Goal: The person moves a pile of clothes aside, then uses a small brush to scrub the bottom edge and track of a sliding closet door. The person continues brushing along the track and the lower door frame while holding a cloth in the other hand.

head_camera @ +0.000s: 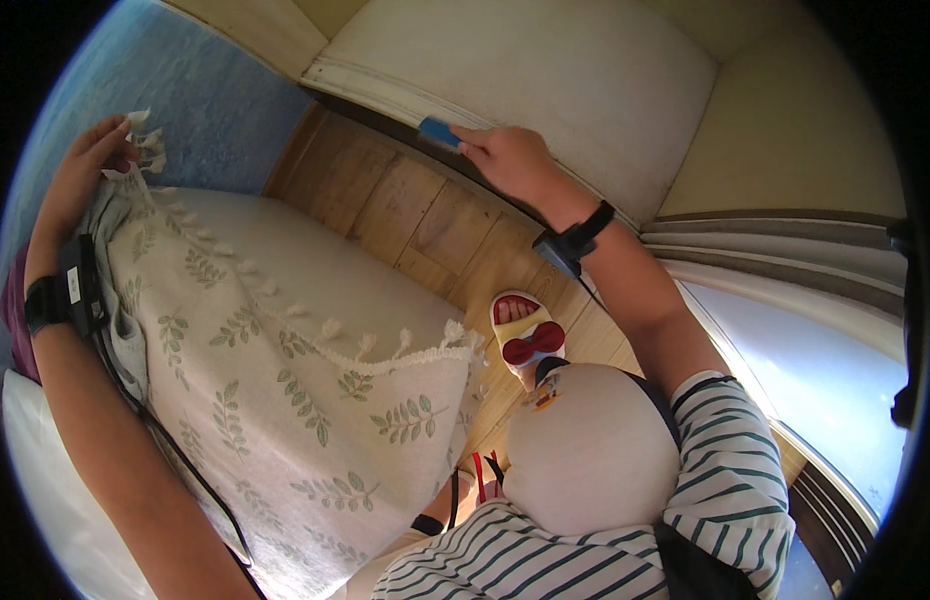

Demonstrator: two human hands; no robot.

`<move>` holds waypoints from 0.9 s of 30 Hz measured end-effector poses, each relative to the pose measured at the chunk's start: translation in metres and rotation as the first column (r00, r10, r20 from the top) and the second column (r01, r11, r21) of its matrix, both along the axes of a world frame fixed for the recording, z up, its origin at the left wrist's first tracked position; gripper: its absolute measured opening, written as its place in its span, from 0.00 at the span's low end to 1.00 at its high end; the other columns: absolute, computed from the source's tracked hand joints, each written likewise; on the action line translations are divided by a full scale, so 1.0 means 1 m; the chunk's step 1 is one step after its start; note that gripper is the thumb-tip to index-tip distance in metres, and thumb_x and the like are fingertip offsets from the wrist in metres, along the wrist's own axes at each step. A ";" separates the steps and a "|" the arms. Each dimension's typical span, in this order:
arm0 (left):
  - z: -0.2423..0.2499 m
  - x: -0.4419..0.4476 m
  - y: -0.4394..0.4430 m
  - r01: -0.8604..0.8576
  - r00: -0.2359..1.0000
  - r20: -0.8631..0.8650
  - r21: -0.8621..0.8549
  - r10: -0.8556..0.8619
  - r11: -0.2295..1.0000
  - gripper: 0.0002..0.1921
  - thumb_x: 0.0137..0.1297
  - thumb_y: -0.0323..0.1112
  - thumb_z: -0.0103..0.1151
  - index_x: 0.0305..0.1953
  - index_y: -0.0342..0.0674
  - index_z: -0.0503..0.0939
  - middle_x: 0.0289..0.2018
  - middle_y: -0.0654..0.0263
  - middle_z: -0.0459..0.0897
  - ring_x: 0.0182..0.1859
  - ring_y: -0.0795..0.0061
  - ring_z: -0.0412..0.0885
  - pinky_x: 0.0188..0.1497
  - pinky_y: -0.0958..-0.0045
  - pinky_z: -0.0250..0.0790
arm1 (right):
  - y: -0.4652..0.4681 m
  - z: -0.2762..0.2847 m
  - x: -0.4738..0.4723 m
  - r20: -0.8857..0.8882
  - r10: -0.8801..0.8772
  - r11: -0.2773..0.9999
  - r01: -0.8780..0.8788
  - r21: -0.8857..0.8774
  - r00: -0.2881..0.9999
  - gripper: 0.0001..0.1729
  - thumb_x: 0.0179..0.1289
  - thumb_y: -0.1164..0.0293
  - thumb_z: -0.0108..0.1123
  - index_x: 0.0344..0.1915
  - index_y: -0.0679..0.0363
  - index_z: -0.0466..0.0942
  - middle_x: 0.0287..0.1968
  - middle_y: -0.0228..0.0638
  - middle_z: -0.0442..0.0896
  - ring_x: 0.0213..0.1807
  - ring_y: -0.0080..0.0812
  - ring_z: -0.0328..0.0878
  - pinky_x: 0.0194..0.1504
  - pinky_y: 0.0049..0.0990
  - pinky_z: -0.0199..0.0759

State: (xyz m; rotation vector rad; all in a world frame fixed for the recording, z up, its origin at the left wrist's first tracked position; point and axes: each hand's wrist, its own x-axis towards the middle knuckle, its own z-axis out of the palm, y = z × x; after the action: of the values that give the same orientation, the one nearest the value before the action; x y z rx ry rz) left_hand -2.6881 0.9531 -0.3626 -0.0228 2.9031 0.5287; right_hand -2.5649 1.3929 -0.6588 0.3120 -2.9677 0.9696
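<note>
My left hand [109, 150] is at the upper left, its fingers closed on the tasselled corner of a cream cloth printed with green leaf sprigs [285, 405]. The cloth hangs down below that hand, over my left forearm's inner side, with a white tassel fringe along its edge. A grey-blue cloth [120, 300] shows between it and my wrist. My right hand [510, 157], at the upper middle, grips a small blue brush-like object [439, 133] that points left, beside the edge of a white panel. Its exact kind is blurred.
A white panel [540, 67] with a ledge lies ahead, above a wood-look floor [435, 225]. A pale surface [300, 255] is beneath the cloth's fringe. Grey curtain folds [772, 247] hang at the right. My sandalled foot [526, 334] stands on the floor. Black cables run from both wrist devices.
</note>
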 end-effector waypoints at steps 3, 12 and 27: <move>-0.001 0.000 -0.001 -0.001 1.000 -0.004 -0.010 0.001 1.000 0.30 0.75 0.53 0.56 0.67 0.36 0.75 0.40 0.69 0.84 0.44 0.79 0.76 0.54 0.77 0.67 | 0.002 0.005 0.001 0.014 -0.004 0.997 0.005 -0.081 1.000 0.21 0.76 0.62 0.57 0.65 0.45 0.80 0.27 0.47 0.83 0.28 0.46 0.81 0.36 0.38 0.76; 0.000 0.005 0.004 -0.014 0.999 -0.033 -0.044 0.012 0.999 0.30 0.76 0.53 0.56 0.67 0.36 0.75 0.39 0.69 0.84 0.44 0.78 0.76 0.54 0.77 0.67 | 0.002 0.006 0.004 0.046 0.049 0.999 -0.050 0.020 0.998 0.19 0.76 0.62 0.57 0.63 0.45 0.82 0.31 0.46 0.85 0.30 0.45 0.83 0.37 0.37 0.76; 0.000 0.003 0.001 -0.011 1.000 -0.012 -0.019 0.011 1.000 0.29 0.76 0.51 0.56 0.68 0.36 0.74 0.40 0.68 0.84 0.45 0.78 0.76 0.55 0.76 0.68 | 0.004 0.009 -0.001 -0.287 -0.004 0.999 0.016 0.041 0.958 0.19 0.74 0.64 0.58 0.63 0.45 0.81 0.31 0.39 0.86 0.33 0.44 0.84 0.34 0.38 0.77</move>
State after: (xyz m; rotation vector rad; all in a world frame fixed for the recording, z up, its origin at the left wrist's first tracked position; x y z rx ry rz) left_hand -2.6849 0.9539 -0.3624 -0.0378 2.9213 0.5048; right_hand -2.5656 1.3970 -0.6498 0.4005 -2.7247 0.7835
